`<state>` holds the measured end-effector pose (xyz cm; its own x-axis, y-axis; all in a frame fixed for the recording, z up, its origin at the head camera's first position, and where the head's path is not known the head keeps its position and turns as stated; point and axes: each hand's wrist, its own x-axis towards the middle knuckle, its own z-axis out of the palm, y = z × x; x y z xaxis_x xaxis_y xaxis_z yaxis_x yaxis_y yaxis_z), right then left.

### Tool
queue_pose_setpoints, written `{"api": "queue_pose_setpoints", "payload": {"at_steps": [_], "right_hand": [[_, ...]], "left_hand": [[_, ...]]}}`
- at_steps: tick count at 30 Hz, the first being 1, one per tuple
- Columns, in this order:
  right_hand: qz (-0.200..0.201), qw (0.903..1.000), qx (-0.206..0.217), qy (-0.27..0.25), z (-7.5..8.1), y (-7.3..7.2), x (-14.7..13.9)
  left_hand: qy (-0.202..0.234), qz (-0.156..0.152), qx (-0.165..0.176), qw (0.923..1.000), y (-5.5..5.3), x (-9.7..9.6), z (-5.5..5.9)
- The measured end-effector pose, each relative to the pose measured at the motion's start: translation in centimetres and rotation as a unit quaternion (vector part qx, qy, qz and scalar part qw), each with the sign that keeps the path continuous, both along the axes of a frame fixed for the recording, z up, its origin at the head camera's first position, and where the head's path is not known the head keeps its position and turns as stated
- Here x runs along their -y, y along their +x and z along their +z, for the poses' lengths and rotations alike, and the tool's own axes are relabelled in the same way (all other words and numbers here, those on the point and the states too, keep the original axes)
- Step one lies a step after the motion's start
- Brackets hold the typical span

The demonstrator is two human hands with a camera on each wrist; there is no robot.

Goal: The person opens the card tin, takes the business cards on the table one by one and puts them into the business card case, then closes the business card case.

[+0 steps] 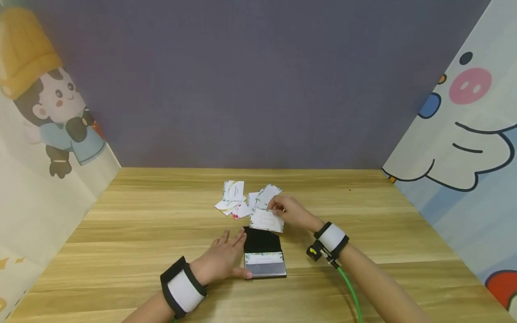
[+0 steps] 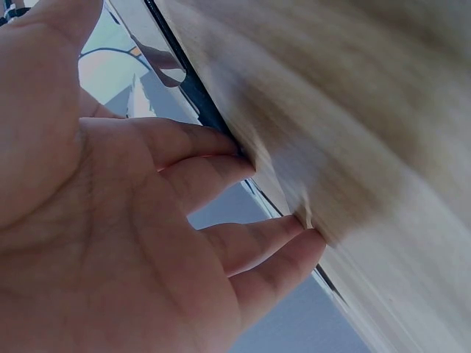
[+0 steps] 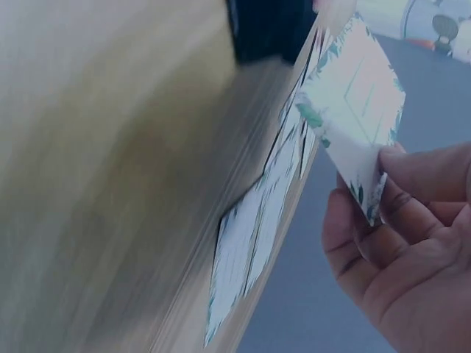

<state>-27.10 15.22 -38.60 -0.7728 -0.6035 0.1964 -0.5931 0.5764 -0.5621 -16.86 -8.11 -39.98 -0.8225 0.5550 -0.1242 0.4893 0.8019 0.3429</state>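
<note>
A white card with a leafy printed border (image 1: pixel 266 220) is pinched at its right corner between the thumb and fingers of my right hand (image 1: pixel 292 213). In the right wrist view the card (image 3: pixel 357 92) stands raised off the table. Below it lies a card case (image 1: pixel 265 269), silver in front, its black lid (image 1: pixel 261 240) folded back. Another leafy card (image 1: pixel 264 257) shows inside the case. My left hand (image 1: pixel 224 258) lies spread on the table at the case's left side, fingers straight, with thumb and index finger touching its edge.
Several loose printed cards (image 1: pixel 233 191) lie scattered behind the case, some overlapping. The wooden table (image 1: pixel 161 215) meets a grey back panel (image 1: pixel 250 89). Cartoon-printed side walls stand left and right. A green cable (image 1: pixel 350 287) trails from the right wrist's camera.
</note>
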Motion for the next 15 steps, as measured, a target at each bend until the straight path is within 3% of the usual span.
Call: {"api": "queue_pose_setpoints", "payload": {"at_steps": [15], "right_hand": [[0.047,0.9982,0.038,-0.008,0.1,2.7,1.2]], "left_hand": [[-0.009,0.003,-0.009,0.9999,-0.1,-0.1,-0.2]]}}
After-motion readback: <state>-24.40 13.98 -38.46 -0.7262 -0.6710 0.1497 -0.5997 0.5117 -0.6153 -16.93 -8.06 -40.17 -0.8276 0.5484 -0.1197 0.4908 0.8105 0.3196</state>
